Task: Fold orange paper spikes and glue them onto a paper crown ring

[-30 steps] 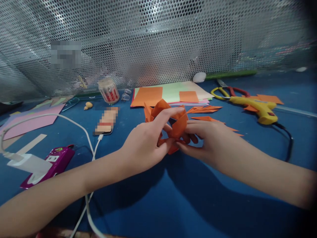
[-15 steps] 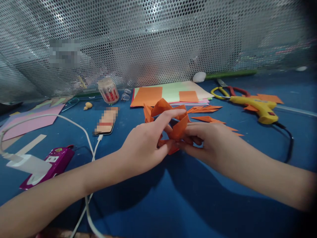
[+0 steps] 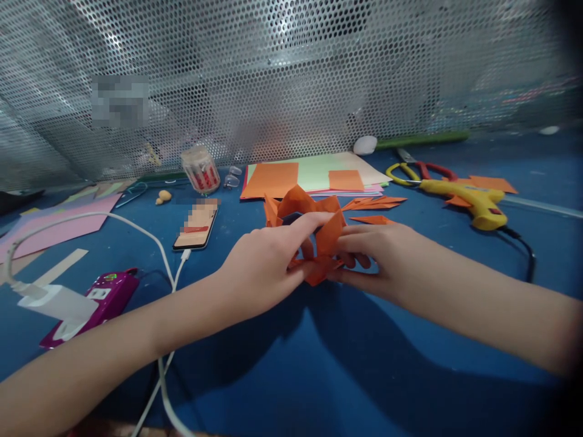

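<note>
A folded orange paper figure (image 3: 304, 209) with several pointed flaps sits on the blue table (image 3: 319, 364) between my hands. My left hand (image 3: 264, 261) grips its left side, index finger stretched over the top and thumb pressed at the bottom. My right hand (image 3: 378, 255) pinches a flap on its right side, fingers closed on the paper. Loose orange paper points (image 3: 371, 203) lie just behind the figure.
A stack of coloured paper sheets (image 3: 314, 173) lies at the back. A yellow glue gun (image 3: 473, 200) and red-and-yellow scissors (image 3: 410, 170) are at the right. A phone (image 3: 198, 224), white cable (image 3: 136, 227), purple power strip (image 3: 98, 297) and pink paper (image 3: 54, 224) lie left. Perforated metal screen (image 3: 273, 79) behind.
Both hands have pressed the orange figure slightly lower and closer to the table; my left index finger has shifted further over its top. The view has shifted a little.
</note>
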`<move>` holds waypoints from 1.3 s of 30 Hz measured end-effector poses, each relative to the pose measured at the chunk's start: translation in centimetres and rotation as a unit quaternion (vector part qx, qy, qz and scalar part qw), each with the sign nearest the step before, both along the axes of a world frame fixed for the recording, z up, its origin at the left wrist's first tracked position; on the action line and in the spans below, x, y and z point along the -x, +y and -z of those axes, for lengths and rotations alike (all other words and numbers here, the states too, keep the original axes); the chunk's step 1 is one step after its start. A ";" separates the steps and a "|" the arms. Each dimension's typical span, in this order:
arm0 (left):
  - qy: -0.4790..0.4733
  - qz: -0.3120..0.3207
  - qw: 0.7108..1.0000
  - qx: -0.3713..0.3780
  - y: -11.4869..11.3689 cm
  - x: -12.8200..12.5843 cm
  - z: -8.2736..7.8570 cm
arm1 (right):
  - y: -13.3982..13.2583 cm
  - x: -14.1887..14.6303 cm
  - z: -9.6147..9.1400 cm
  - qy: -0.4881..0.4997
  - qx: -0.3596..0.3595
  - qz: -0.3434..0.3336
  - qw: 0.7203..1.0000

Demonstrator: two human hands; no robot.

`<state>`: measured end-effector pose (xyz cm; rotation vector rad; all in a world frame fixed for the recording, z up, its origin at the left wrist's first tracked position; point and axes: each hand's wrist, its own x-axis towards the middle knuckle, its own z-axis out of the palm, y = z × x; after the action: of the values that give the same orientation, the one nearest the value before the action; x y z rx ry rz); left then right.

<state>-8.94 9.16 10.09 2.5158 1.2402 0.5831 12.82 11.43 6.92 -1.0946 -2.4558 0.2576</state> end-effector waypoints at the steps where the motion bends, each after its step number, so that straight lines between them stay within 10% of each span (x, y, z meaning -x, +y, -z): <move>1: -0.001 0.000 1.000 -0.003 0.0 0.0 0.0 | 0.0 -0.1 -0.2 -0.006 0.011 -0.004 1.000; 16: -0.105 0.014 0.994 -0.003 -0.1 0.4 0.2 | 2.0 -2.4 -3.5 0.048 -0.013 0.002 0.999; 22: -0.234 0.031 0.960 -0.148 -1.0 0.1 2.1 | 3.3 -2.9 -3.1 0.027 -0.051 0.044 0.997; 29: -0.014 0.326 0.855 -0.403 -1.4 -0.6 3.0 | 4.4 -3.5 -2.7 0.040 -0.053 0.096 0.993; 39: 0.107 0.272 0.919 -0.263 -0.3 -0.7 5.6 | 1.8 -2.2 -4.1 0.068 0.051 0.046 0.995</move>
<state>-8.27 8.90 4.51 3.2560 0.3990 0.5589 15.03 13.22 11.03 -1.1890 -2.2873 0.4179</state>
